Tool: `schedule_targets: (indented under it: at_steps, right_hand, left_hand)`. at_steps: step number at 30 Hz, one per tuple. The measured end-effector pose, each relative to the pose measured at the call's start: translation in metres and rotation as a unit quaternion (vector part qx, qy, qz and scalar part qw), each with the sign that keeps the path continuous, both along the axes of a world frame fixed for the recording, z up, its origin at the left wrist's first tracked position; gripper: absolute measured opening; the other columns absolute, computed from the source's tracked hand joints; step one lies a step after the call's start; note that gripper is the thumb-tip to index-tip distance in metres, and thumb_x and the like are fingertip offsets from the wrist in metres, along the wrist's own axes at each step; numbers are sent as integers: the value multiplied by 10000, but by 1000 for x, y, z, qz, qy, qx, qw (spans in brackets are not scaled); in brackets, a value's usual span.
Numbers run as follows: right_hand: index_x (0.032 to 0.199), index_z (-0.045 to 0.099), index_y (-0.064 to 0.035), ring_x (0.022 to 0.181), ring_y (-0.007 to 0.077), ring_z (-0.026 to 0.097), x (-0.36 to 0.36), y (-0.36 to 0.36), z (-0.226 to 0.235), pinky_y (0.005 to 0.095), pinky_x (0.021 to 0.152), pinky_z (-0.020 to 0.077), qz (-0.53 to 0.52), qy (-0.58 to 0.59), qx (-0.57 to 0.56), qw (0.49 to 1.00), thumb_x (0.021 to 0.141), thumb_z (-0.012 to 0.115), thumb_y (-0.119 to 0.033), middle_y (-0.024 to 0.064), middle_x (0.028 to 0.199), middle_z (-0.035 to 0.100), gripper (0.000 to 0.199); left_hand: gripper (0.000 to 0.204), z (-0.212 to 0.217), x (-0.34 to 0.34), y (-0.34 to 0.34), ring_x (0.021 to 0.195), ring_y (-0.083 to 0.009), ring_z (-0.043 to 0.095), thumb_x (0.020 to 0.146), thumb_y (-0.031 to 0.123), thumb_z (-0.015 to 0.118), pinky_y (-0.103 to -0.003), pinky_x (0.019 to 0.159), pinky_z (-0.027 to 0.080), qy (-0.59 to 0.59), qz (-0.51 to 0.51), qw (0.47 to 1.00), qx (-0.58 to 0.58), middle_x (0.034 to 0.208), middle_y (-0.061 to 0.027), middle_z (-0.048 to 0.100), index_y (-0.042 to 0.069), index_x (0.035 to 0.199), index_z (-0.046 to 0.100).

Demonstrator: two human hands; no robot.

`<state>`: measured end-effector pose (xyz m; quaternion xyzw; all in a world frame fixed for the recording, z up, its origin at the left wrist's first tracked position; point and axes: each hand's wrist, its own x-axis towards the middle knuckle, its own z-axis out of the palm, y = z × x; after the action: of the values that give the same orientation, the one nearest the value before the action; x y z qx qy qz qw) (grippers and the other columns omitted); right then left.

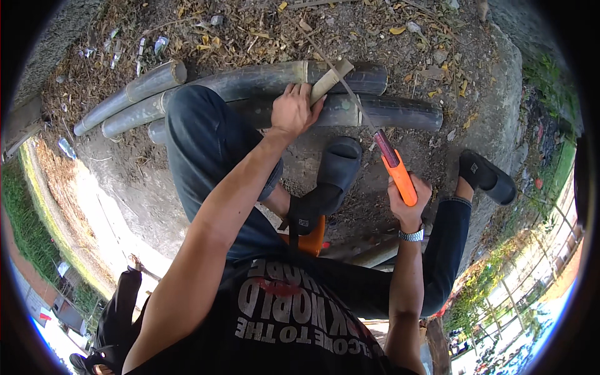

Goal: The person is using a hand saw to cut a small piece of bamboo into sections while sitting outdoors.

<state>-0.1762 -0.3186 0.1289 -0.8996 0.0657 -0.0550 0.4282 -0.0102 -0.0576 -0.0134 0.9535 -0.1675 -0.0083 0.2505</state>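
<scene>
My left hand (pixel 292 112) is closed around a short, pale bamboo strip (pixel 328 80), pressing it over the thick bamboo poles near my bent knee. In my right hand (pixel 409 197) is the orange handle of a hand saw (pixel 400 172), gripped tightly. The thin saw blade slants up and to the left from a dark reddish section, crossing the strip close to its far end. Whether its teeth have cut into the strip is too small to tell. Beneath lie two dark bamboo poles, an upper one (pixel 269 78) and a lower one (pixel 403 114).
Another bamboo pole (pixel 140 87) lies at the left end of the pile. Dry leaves (pixel 400 30) and scraps litter the soil beyond. My sandalled feet, the left (pixel 340 165) and right (pixel 490 178), flank the work. Something orange (pixel 312 240) sits beneath my left leg. A concrete edge (pixel 509 81) runs along the right.
</scene>
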Motion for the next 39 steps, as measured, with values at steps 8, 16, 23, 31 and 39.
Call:
schedule_targets:
  at_steps: [8,16,23,31,39]
  right_hand:
    - [731,620,-31,482,233,567,17,-2,2,325,507,435,41,-10,-20,999,704,764,-16,70,617,585,147]
    - [747,608,-36,501,246,579,19,-4,-11,337,522,441,36,10,3,999,705,765,-17,72,642,595,164]
    - [730,600,-28,495,247,574,-6,-17,-10,342,519,444,26,14,-17,999,705,758,-27,77,625,584,160]
    - [714,577,-37,501,285,577,28,-5,-28,361,519,451,43,10,4,999,695,747,-33,92,617,565,171]
    - [800,653,-23,514,268,601,-3,-30,-21,349,528,467,67,-2,-13,998,706,735,-11,90,661,610,125]
  left_hand:
    - [404,1,0,1,876,-365,716,938,436,676,-457,730,600,47,3,999,23,866,-206,714,43,941,584]
    - [402,9,3,0,853,-369,728,942,425,688,-439,756,588,70,-6,995,71,873,-196,732,35,910,592]
    - [483,37,-1,-13,1252,-316,579,918,430,707,-465,999,482,124,17,985,123,1319,-222,618,13,1146,619]
    - [714,0,0,-6,1582,-316,236,1042,450,541,-573,1277,148,14,-38,993,111,1663,-187,343,2,1574,380]
    - [698,2,5,-2,1571,-315,265,1023,413,579,-578,1265,182,-2,-53,993,103,1642,-186,380,-5,1556,408]
